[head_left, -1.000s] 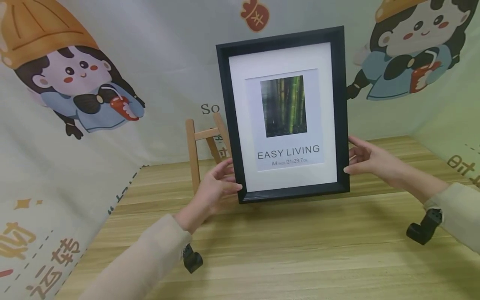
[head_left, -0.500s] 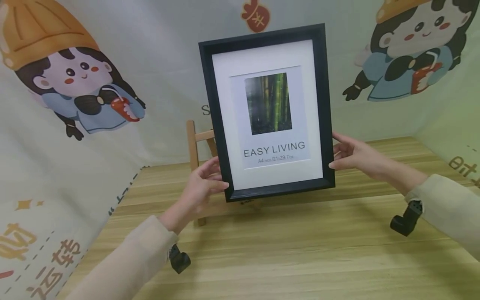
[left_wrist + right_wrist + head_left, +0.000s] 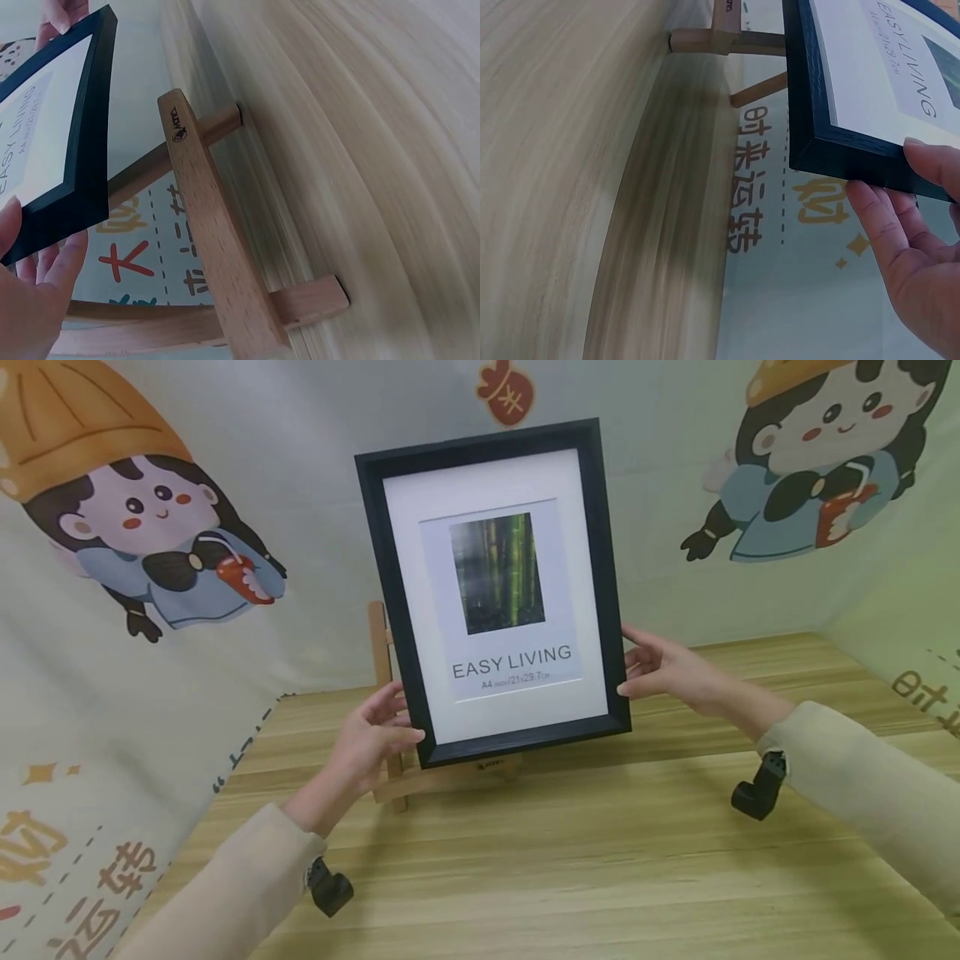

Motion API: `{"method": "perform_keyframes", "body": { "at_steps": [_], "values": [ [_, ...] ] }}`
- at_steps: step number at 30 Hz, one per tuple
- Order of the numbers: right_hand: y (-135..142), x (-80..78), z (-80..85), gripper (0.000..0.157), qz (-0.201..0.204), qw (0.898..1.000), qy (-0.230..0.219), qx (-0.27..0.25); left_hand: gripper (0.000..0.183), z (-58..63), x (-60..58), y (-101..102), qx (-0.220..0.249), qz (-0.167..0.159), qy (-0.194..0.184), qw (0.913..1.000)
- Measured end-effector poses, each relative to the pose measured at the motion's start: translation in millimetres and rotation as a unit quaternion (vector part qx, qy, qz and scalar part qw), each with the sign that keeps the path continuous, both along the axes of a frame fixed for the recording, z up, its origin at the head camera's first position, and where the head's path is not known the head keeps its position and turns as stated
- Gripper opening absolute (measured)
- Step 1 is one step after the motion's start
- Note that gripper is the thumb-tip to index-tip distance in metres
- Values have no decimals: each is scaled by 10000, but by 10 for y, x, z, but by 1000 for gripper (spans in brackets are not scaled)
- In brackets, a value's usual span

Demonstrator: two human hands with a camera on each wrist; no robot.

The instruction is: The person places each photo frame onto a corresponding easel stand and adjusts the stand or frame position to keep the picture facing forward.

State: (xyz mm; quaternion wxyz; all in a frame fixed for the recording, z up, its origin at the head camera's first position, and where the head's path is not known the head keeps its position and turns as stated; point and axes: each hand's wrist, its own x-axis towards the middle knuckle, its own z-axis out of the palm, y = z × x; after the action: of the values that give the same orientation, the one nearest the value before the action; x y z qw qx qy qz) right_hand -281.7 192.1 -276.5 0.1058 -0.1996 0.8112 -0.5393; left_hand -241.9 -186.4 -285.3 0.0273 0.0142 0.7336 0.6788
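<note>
A black picture frame (image 3: 517, 739) with a white mat, a bamboo print and the words EASY LIVING is held up between both hands, tilted slightly. My left hand (image 3: 365, 739) grips its left side near the bottom corner, thumb on the front and fingers behind. On the opposite side my right hand (image 3: 671, 672) pinches the frame's edge in the same way, a little higher. Behind the frame stands a small wooden easel (image 3: 378, 647), mostly hidden in the head view. In the left wrist view the easel's ledge (image 3: 217, 225) and legs show below the frame, which is apart from the ledge.
The easel stands on a wood-grain table (image 3: 525, 860). A pale cloth backdrop (image 3: 315, 527) with printed cartoon figures and lettering hangs behind and at the sides. Small black cameras (image 3: 330, 887) sit at both wrists.
Both hands have carried the picture frame left, so it now overlaps most of the easel. It also leans a bit more to the left. The easel stays in place.
</note>
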Motion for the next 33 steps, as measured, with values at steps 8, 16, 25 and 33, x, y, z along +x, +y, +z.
{"method": "perform_keyframes", "body": {
  "at_steps": [8,16,25,33],
  "values": [
    [-136,-62,-31,88,115,9999,20,-73,78,-9,41,-132,31,8,15,10000],
    [-271,-136,-70,88,196,9997,19,-109,76,-22,66,-279,-135,-12,110,9998],
    [-409,-170,-113,87,241,9995,20,-211,78,-40,81,-387,9,-13,129,9999],
    [-520,-211,-152,87,324,9987,-34,-395,78,-48,116,-483,-13,49,112,9999]
  ]
}}
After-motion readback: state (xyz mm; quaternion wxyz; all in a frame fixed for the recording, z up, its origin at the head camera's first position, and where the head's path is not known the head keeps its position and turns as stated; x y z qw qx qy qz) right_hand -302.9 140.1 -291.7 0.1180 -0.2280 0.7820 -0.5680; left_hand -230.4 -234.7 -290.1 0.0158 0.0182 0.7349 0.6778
